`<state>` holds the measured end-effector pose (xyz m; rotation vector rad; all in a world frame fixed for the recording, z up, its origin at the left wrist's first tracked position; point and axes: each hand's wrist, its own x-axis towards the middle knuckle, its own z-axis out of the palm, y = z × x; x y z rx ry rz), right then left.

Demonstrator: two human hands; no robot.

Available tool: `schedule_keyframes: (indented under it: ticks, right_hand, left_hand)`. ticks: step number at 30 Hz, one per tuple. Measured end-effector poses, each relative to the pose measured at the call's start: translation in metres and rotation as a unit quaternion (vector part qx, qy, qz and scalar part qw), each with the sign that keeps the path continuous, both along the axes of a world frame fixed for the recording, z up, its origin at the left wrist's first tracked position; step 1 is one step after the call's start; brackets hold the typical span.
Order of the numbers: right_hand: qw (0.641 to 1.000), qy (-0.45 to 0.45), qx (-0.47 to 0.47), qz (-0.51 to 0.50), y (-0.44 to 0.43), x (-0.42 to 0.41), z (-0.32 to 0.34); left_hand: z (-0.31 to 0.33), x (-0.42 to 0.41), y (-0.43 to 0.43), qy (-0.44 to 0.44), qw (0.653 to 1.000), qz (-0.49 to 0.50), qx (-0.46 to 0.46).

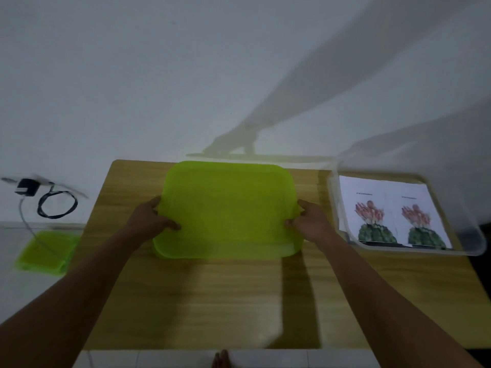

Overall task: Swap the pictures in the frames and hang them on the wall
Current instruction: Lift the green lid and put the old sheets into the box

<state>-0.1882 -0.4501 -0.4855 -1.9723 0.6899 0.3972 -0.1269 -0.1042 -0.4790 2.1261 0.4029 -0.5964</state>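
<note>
Seen from the head camera, a person holds a green plastic lid [228, 208] level over the far middle of a wooden table [186, 301]. The left hand [155, 221] grips its left edge and the right hand [309, 224] its right edge, the fingers of both curled round the rim. The two-sided hold likely keeps the broad, thin sheet flat and balanced. It appears to be the cover of the clear bin [335, 197] that sits on the table's right end, lifted away to reach what is inside. In that bin lie the printed pictures [393, 211], two matching prints of a flowering cactus, side by side and face up. No picture frame shows anywhere on or around the table, so the swap itself looks not yet begun. Off the table's left edge, on the floor, rests a second green lid [42, 253]. Beyond it, by the wall, lies a coiled black cable [57, 205] with its adapter [26, 187]. The arms' shadow falls on the white wall [132, 75] behind the table. Blur hides the finer detail of each grip.
</note>
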Motion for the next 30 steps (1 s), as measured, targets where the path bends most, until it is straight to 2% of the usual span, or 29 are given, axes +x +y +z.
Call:
schedule_keyframes:
  ticks: [7,11,20,24,30]
  right_hand:
    - [0.999,-0.019,0.025,0.016,-0.056,-0.031,0.054]
    - [0.999,-0.037,0.002,0.007,-0.103,-0.052,0.077]
    - [0.997,-0.041,0.017,-0.064,-0.247,-0.095,0.082]
    - [0.995,-0.050,-0.018,-0.081,-0.309,-0.104,0.076]
    - [0.992,-0.060,-0.083,-0.077,-0.385,-0.097,0.056]
  left_hand:
    - [0.057,-0.014,-0.033,0.011,0.995,-0.023,-0.098]
    - [0.069,-0.023,-0.076,-0.011,0.994,-0.023,-0.108]
    - [0.061,-0.057,-0.215,-0.035,0.990,-0.060,-0.119]
    - [0.050,-0.071,-0.288,-0.041,0.992,-0.045,-0.106]
    - [0.021,-0.073,-0.367,-0.111,0.992,-0.060,-0.027]
